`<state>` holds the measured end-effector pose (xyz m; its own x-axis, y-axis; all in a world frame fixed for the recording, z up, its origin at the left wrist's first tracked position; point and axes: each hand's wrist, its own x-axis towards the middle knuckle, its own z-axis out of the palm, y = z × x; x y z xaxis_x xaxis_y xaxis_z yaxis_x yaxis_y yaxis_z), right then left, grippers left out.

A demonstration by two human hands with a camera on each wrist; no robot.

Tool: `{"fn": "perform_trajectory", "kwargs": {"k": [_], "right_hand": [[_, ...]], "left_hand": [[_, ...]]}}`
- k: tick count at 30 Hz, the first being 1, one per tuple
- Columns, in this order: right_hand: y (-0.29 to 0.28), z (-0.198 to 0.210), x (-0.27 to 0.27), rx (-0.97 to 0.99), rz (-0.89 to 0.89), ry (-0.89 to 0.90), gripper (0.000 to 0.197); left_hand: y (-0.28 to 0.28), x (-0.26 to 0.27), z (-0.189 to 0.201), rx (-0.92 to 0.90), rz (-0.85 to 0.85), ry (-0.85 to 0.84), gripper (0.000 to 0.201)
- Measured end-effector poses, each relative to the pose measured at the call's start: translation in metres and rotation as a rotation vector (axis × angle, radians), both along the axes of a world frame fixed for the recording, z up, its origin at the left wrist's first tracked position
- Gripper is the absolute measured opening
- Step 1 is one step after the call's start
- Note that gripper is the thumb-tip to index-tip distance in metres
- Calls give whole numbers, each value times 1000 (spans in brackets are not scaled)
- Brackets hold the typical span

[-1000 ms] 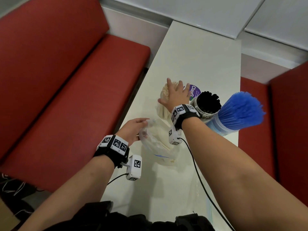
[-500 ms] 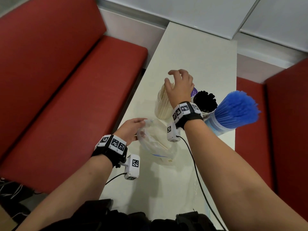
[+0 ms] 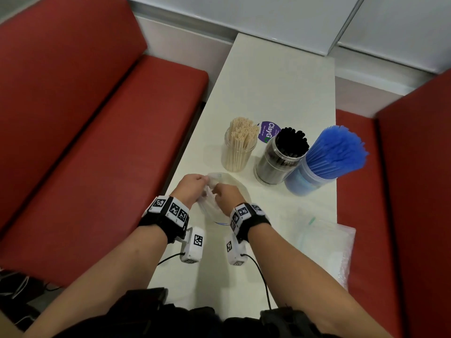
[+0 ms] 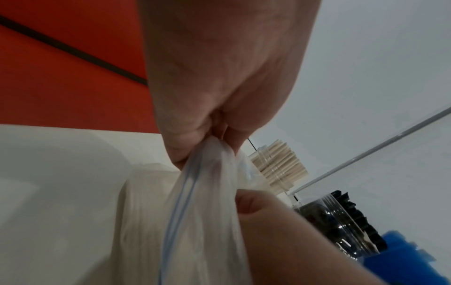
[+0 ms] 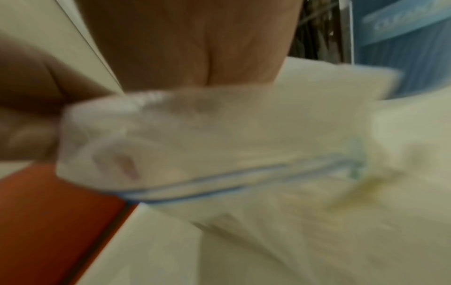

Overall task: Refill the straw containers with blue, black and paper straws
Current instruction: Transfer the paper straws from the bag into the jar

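Note:
Three clear jars stand in a row on the white table [image 3: 280, 81]: paper straws [image 3: 240, 145] on the left, black straws [image 3: 283, 154] in the middle, blue straws [image 3: 327, 159] on the right. In front of them lies a clear zip bag [image 3: 219, 211] with a blue seal line [image 4: 180, 194]. My left hand [image 3: 192, 189] pinches the bag's top edge [image 4: 214, 150]. My right hand [image 3: 227, 195] grips the same edge right beside it, fingers curled in the plastic [image 5: 171, 123]. The right wrist view is blurred.
More clear plastic bags [image 3: 324, 242] lie at the table's near right edge. A purple round sticker [image 3: 267, 131] sits behind the jars. Red bench seats [image 3: 97, 132] flank the table on both sides. Cables run from both wrist cameras.
My right hand left the top of the paper straw jar and came back to the zip bag, now gripping its edge beside my left hand, which kept hold.

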<state>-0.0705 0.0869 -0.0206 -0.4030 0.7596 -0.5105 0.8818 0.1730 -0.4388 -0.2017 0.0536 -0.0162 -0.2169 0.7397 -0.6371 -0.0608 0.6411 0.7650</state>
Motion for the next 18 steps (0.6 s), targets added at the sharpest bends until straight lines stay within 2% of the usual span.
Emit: {"fn": "perform_trajectory", "kwargs": {"k": [2, 5, 12, 16, 18], "right_hand": [[-8, -20, 0, -13, -6, 6, 41], [-14, -45, -5, -27, 95, -132, 50], [-18, -68, -8, 24, 205, -267, 48], [-21, -70, -12, -31, 103, -252, 46], [-24, -72, -8, -69, 29, -155, 40]], "left_hand": [[-5, 0, 1, -6, -35, 12, 27], [-14, -1, 4, 6, -83, -29, 28], [-28, -10, 13, 37, -70, -122, 26], [-35, -11, 17, 63, -112, -130, 28], [-37, -12, 19, 74, -135, -147, 29]]}}
